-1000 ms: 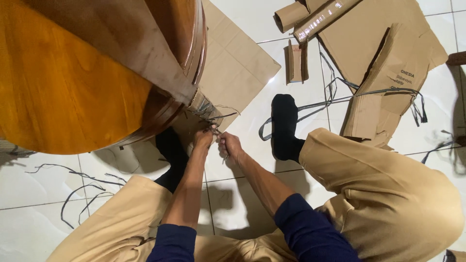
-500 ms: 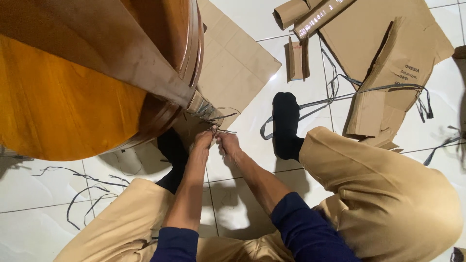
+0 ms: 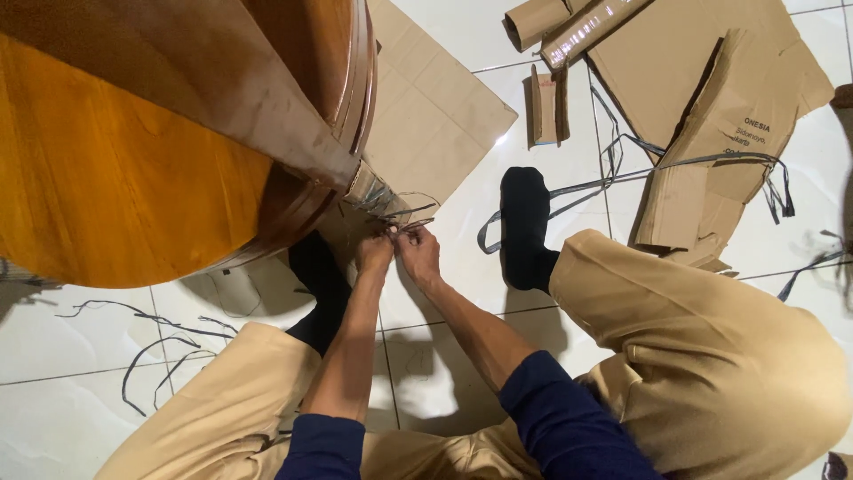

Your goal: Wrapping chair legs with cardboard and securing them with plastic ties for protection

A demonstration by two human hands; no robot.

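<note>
A round wooden table [image 3: 115, 169] lies tipped on the tiled floor, its leg [image 3: 267, 98] wrapped in brown paper. At the leg's foot, dark plastic strapping [image 3: 400, 211] sticks out in loose strands. My left hand [image 3: 373, 253] and my right hand [image 3: 419, 255] sit side by side just below that foot, fingers pinched on the strap ends. Exactly which strand each hand holds is too small to tell. My legs in tan trousers and black socks spread to either side.
A flat cardboard sheet [image 3: 435, 116] lies under the table's foot. Torn cardboard pieces [image 3: 711, 116] and a paper roll [image 3: 577, 27] lie at the upper right. Cut straps [image 3: 640, 173] trail over the tiles on the right, more straps [image 3: 151, 342] on the left.
The view has shifted slightly, so the table fills more of the left. Both hands stay at the leg's foot, working the strap ends with small movements.
</note>
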